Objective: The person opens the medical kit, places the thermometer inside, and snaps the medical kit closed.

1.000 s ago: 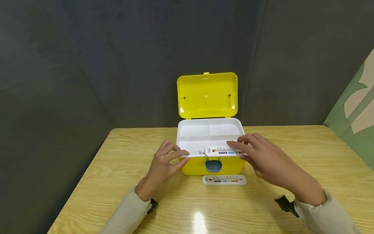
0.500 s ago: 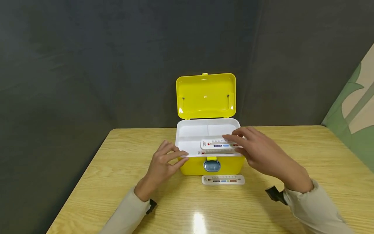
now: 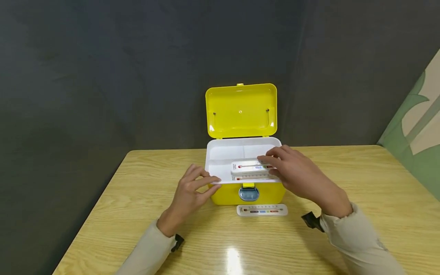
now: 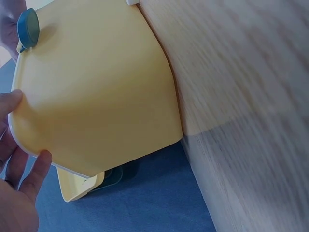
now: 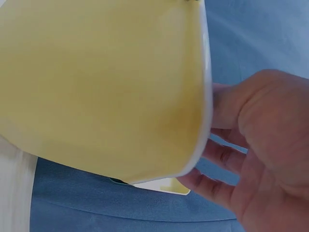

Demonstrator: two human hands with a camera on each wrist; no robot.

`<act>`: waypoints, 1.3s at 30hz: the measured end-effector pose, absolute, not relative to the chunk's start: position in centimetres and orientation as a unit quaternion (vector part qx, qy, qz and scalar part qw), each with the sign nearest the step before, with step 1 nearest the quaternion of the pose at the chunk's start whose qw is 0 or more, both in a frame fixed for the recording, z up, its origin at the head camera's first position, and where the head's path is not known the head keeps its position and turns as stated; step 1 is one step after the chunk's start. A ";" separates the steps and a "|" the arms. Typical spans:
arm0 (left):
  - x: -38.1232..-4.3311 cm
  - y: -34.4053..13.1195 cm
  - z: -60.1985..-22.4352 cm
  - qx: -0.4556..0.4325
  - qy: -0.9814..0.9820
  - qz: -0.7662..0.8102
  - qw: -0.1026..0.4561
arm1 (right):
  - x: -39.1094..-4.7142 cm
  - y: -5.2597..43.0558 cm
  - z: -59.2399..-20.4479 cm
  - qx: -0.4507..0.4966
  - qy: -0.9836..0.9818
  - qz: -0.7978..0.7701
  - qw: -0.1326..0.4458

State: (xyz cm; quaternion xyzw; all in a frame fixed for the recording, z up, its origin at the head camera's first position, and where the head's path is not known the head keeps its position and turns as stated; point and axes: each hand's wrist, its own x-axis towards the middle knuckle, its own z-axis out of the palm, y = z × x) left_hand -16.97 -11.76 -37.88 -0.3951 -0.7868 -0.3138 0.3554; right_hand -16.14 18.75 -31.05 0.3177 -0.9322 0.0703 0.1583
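Note:
A yellow storage box (image 3: 227, 194) stands with its lid (image 3: 240, 110) raised and a white divided tray (image 3: 220, 170) in its top. My left hand (image 3: 194, 193) pinches the tray's rim at the front left corner; in the left wrist view its thumb lies on the box's yellow wall. With thumb and fingers, my right hand (image 3: 295, 173) holds a white thermometer (image 3: 247, 167) low in the tray's front compartment, covering its right end. A second thermometer (image 3: 245, 178) lies in front of it, along the tray's front edge.
A third thermometer (image 3: 262, 210) lies on the wooden table (image 3: 144, 183) before the box. The box's grey-blue latch (image 3: 249, 194) hangs at the front. A dark wall (image 3: 165, 76) rises behind the table.
My right hand has moved the held thermometer back and slightly left, from over the tray's front edge into the compartment, uncovering the second one. My left hand stays at the corner.

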 end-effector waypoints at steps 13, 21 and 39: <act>-16.7 -11.6 -37.7 -0.399 -0.785 -0.314 0.354 | -16.3 18.7 -31.4 0.302 -0.939 0.044 0.160; -16.7 -11.6 -37.7 -0.391 -0.792 -0.314 0.348 | -16.2 18.4 -31.4 0.302 -0.938 0.033 0.168; -16.6 -11.4 -37.7 -0.382 -0.802 -0.310 0.339 | -16.2 19.2 -31.2 0.295 -0.942 0.035 0.159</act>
